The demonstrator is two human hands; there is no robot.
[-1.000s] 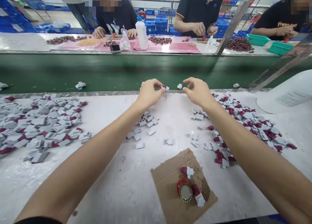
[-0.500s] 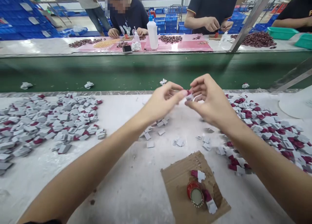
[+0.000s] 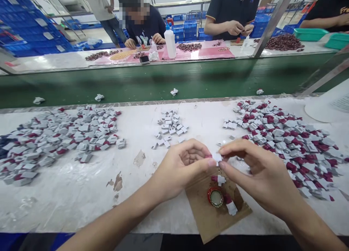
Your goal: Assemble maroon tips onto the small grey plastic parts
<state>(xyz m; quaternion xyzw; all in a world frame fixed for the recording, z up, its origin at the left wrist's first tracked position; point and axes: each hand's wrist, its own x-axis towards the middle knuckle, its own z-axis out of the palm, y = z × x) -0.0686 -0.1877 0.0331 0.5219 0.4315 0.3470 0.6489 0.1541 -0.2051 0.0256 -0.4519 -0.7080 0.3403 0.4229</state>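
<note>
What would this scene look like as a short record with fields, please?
Left hand: the left hand pinches a small light piece at its fingertips
Right hand: the right hand has its fingertips on the same piece
Below the hands: cardboard bearing a red-rimmed cap and two maroon-and-white pieces
Left: large mixed pile
Middle: small pale cluster
Right: large mixed pile; white container behind
Green surface: four small clumps on the green surface
</note>
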